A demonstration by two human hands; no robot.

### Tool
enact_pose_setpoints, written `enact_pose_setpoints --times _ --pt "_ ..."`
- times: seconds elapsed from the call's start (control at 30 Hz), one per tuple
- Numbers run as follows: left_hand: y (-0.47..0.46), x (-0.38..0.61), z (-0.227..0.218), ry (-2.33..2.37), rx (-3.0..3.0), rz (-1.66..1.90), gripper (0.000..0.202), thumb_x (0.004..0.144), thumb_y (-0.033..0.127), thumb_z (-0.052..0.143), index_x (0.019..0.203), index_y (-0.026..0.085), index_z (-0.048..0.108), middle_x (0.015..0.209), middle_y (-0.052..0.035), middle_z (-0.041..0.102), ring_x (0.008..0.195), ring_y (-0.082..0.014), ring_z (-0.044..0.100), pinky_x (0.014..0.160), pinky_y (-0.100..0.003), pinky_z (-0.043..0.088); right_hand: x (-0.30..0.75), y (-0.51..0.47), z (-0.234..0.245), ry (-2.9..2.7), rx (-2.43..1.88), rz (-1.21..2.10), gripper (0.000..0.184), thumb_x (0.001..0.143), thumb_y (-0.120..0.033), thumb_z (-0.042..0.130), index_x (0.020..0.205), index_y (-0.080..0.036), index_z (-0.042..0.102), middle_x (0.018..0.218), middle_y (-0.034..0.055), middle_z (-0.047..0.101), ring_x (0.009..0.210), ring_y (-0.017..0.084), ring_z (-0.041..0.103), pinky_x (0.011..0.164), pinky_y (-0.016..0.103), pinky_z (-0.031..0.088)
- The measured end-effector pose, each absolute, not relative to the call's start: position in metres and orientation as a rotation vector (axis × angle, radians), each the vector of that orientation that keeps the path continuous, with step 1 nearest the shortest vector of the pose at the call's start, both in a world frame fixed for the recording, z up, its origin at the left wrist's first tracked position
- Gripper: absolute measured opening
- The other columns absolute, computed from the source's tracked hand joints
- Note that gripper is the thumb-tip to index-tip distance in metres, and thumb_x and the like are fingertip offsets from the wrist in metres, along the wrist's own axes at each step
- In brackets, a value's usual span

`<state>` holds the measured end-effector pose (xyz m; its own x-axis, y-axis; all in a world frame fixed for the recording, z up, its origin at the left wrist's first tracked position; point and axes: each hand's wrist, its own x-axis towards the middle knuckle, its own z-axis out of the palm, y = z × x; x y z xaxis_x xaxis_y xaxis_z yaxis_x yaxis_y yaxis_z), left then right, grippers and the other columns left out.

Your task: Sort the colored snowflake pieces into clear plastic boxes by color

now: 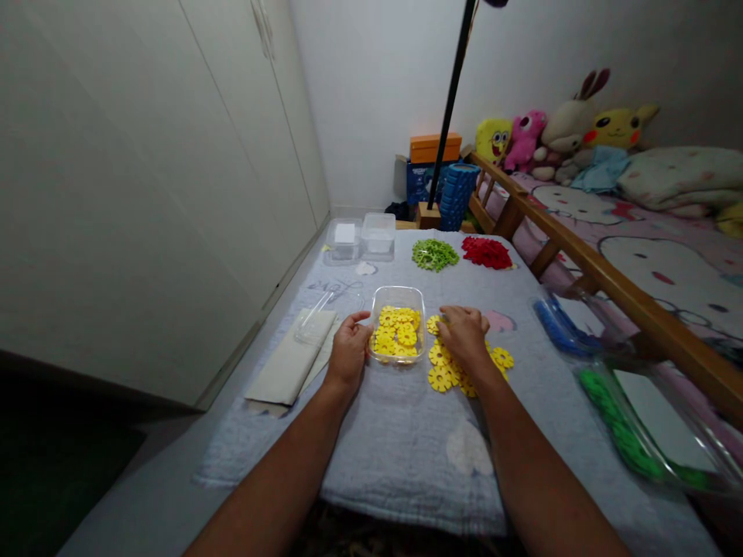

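Observation:
A clear plastic box (398, 291) stands upright on the cloth in front of me, with several yellow notched plastic discs (405, 334) inside. My left hand (350, 346) grips the box at its left wall, fingers at the rim and side. To the right of the box lies a loose pile of the same yellow discs (441, 377). Over that pile my right hand (465, 331) is curled, fingertips pinched at a yellow disc (433, 324) near the box. Its palm and forearm hide part of the pile.
Green pieces (435, 254) and red pieces (486, 253) lie in heaps at the back. Clear boxes (379, 232) stand back left. A clear lid (315, 329) rests on folded paper (290, 363). Filled boxes of blue (566, 325) and green pieces (621, 425) sit right, near the wooden bed rail (609, 294).

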<state>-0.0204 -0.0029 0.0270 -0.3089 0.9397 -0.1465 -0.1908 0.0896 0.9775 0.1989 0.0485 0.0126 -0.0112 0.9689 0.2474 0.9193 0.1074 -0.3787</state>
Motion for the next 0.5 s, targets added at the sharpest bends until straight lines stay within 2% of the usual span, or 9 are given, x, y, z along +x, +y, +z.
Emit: enact_pose_setpoints --times 0.2,0.5 --pt "-0.0039 -0.0194 0.0289 1.356 0.8 1.434 0.041 0.07 0.034 0.065 0.106 0.016 0.062 0.052 0.0105 0.044 0.04 -0.0071 0.036 0.044 -0.02 0.027 0.1959 0.0452 0.014 -2.089 -1.916 0.07 0.022 0.085 -0.028 0.061 0.103 -0.021 0.072 0.115 0.0138 0.068 0.111 0.033 0.049 0.094 0.048 0.031" --pt "-0.0025 -0.0206 0.0266 1.353 0.794 1.435 0.042 0.069 0.035 0.067 0.107 0.016 0.062 0.053 0.01 0.045 0.042 -0.0076 0.037 0.045 -0.02 0.029 0.2029 0.0465 0.0181 -1.989 -1.839 0.142 0.016 0.083 -0.02 0.057 0.09 -0.023 0.07 0.095 0.0061 0.071 0.096 0.025 0.053 0.083 0.039 0.029"
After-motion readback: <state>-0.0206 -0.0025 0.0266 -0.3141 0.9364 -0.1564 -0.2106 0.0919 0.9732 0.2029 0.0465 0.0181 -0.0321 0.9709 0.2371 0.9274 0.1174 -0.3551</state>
